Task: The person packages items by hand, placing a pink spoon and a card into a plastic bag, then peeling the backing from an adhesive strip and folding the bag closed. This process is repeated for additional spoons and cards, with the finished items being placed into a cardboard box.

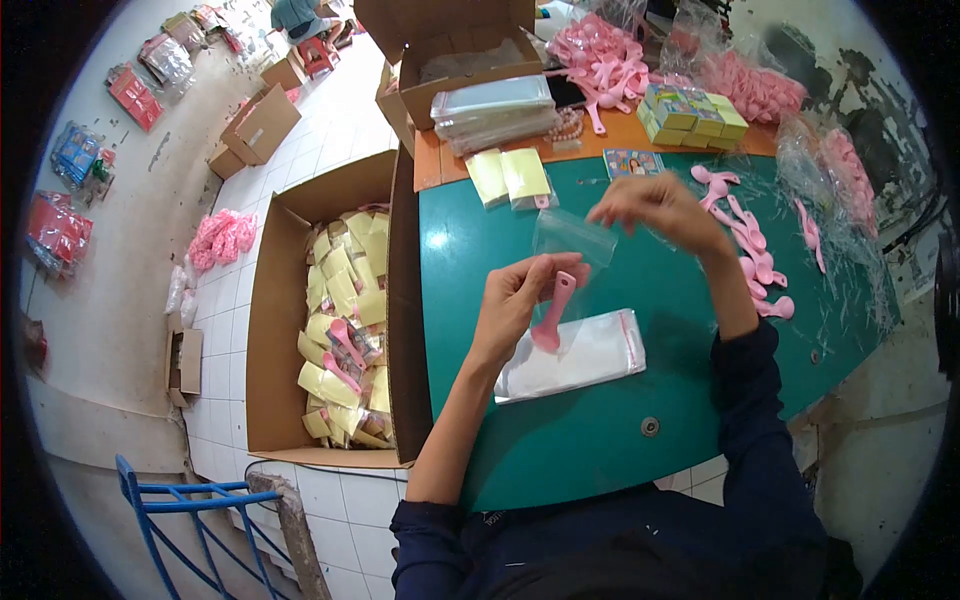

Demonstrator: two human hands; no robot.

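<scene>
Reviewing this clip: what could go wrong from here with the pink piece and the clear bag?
1. The right hand pinches the clear bag only near its top edge, so the thin film could slip or fold shut.
2. The left hand grips the pink piece by one end, so it might drop onto the stack of bags.
3. Loose pink spoons lie close to the right forearm, and a sweep might scatter them.

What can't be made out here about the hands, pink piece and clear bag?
Head view: whether pink piece in left hand is inside clear bag; sheer film blurs it.
Head view: clear bag mouth, covered by right hand.
Head view: picture card print, too small.
Head view: another person, cut off by top edge.
</scene>
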